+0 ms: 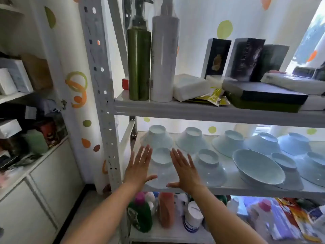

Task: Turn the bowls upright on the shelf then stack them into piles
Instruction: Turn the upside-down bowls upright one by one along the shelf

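As the front-left bowl (161, 166) lies base-up, it is flanked on both sides.
Left grip (139, 168) and right grip (186, 173) are held flat, released, equally near.

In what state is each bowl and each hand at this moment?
Front-left bowl: upside down, between the hands.
Wide bowl: right way up.
Other bowls: upside down.
Left hand: open, fingers straight.
Right hand: open, fingers straight.
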Available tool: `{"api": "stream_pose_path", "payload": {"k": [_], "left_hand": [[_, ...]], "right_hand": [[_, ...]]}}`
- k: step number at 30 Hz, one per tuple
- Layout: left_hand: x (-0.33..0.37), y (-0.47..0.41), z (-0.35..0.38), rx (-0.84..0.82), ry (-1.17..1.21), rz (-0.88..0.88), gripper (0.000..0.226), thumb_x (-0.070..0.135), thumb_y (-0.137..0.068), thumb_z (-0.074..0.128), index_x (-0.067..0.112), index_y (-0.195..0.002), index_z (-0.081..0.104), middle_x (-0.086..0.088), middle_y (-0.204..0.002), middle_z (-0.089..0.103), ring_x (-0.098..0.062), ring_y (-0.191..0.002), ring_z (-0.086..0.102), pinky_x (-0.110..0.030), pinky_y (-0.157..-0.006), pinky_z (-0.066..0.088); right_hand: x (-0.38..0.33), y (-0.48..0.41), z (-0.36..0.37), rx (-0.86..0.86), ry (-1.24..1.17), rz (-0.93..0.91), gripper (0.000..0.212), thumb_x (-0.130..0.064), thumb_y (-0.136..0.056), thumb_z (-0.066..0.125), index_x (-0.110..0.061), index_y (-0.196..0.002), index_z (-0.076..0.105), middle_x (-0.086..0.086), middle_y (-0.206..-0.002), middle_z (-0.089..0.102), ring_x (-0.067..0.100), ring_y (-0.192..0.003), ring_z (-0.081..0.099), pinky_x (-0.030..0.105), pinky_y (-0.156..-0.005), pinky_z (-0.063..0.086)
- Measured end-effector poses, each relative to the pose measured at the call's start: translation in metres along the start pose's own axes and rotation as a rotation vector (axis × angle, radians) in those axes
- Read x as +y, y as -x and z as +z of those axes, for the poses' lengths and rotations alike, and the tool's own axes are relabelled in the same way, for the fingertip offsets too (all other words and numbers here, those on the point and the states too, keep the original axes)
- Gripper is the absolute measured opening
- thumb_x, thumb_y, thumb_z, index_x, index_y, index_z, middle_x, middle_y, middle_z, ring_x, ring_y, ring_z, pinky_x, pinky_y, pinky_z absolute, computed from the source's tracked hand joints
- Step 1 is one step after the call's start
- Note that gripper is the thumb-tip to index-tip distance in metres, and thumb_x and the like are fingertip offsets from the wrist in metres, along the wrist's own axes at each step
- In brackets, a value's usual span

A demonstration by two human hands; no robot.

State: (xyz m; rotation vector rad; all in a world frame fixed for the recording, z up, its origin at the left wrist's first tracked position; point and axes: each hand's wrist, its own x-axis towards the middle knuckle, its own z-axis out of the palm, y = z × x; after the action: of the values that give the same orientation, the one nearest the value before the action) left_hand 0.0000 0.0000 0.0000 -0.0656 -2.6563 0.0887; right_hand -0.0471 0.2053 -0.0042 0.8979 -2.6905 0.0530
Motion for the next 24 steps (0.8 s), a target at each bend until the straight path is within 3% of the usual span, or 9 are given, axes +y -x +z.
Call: {"api": "stream_pose_path", "payload": {"k": [1,4,6,8,11,13,16,19,24], "left_hand": [[-0.002,-0.004,0.002,-0.046,0.008,0.012,0.145,0.083,-0.043,0.062,0.009,-0.152,0.002,-0.007,-0.159,-0.015,-0.024,-0.148,-0.015,-0.042,-0.117,-0.02],[-0.002,-0.01,0.006,-0.277,0.044,0.003,0.149,0.083,-0.044,0.065,0.011,-0.15,-0.011,-0.005,-0.158,-0.024,-0.029,-0.149,0.001,-0.04,-0.115,-0.024],[-0.009,-0.017,0.028,-0.234,0.045,0.085,0.139,0.074,-0.062,0.064,0.022,-0.136,-0.042,0.002,-0.147,-0.043,-0.028,-0.145,-0.016,-0.034,-0.106,-0.035],[-0.012,-0.016,0.042,-0.343,0.072,0.139,0.135,0.067,-0.07,0.063,0.028,-0.12,-0.058,0.001,-0.144,-0.044,-0.025,-0.138,-0.03,-0.032,-0.108,-0.033],[-0.014,-0.014,0.047,-0.362,0.053,0.192,0.148,0.068,-0.058,0.071,0.023,-0.13,-0.049,-0.007,-0.157,-0.008,-0.029,-0.141,-0.008,-0.046,-0.111,-0.005],[-0.015,-0.016,0.049,-0.388,0.026,0.225,0.153,0.073,-0.05,0.071,0.017,-0.137,-0.041,-0.012,-0.159,0.001,-0.033,-0.143,-0.002,-0.046,-0.11,0.006],[-0.017,-0.018,0.051,-0.425,0.061,0.206,0.162,0.078,-0.027,0.071,0.005,-0.15,-0.005,-0.012,-0.145,0.034,-0.032,-0.136,0.038,-0.042,-0.1,0.039],[-0.015,-0.014,0.062,-0.421,0.054,0.213,0.162,0.066,-0.025,0.081,0.008,-0.151,-0.005,-0.014,-0.142,0.036,-0.034,-0.128,0.05,-0.049,-0.094,0.047],[-0.008,-0.013,0.066,-0.428,0.043,0.192,0.149,0.065,-0.02,0.083,0.014,-0.144,0.016,-0.014,-0.134,0.041,-0.035,-0.115,0.061,-0.054,-0.079,0.053]], "right_hand": [[-0.002,-0.003,0.002,-0.065,-0.021,-0.019,0.142,-0.072,-0.057,0.069,-0.024,-0.142,-0.034,0.0,-0.158,-0.006,0.027,-0.147,-0.004,0.042,-0.113,-0.016],[-0.003,-0.009,0.008,-0.196,0.005,-0.018,0.154,-0.078,-0.034,0.073,-0.018,-0.15,-0.007,0.004,-0.155,0.028,0.025,-0.143,0.017,0.045,-0.113,-0.001],[0.002,-0.014,0.023,-0.281,-0.028,-0.006,0.155,-0.079,-0.029,0.073,-0.017,-0.151,0.0,0.003,-0.153,0.034,0.022,-0.141,0.023,0.045,-0.113,0.003],[0.006,-0.015,0.034,-0.325,-0.025,-0.02,0.153,-0.082,-0.031,0.07,-0.017,-0.151,0.002,0.003,-0.154,0.03,0.023,-0.142,0.024,0.045,-0.113,0.003],[0.005,-0.016,0.046,-0.315,-0.062,-0.038,0.148,-0.08,-0.036,0.069,-0.016,-0.152,0.002,0.005,-0.154,0.026,0.021,-0.141,0.019,0.044,-0.113,0.004],[0.003,-0.016,0.054,-0.241,-0.09,-0.059,0.141,-0.075,-0.041,0.072,-0.016,-0.152,0.007,0.006,-0.151,0.027,0.023,-0.141,0.019,0.043,-0.113,0.005],[0.003,-0.017,0.061,-0.113,-0.096,-0.091,0.127,-0.07,-0.044,0.075,-0.013,-0.145,0.024,0.007,-0.146,0.031,0.026,-0.138,0.023,0.046,-0.116,0.011],[0.004,-0.018,0.064,-0.065,-0.076,-0.123,0.121,-0.068,-0.045,0.076,-0.012,-0.142,0.03,0.008,-0.143,0.033,0.027,-0.136,0.026,0.051,-0.113,0.027],[0.003,-0.018,0.066,0.021,-0.056,-0.139,0.119,-0.066,-0.049,0.076,-0.009,-0.142,0.029,0.011,-0.145,0.031,0.029,-0.136,0.025,0.049,-0.108,0.027]]}}
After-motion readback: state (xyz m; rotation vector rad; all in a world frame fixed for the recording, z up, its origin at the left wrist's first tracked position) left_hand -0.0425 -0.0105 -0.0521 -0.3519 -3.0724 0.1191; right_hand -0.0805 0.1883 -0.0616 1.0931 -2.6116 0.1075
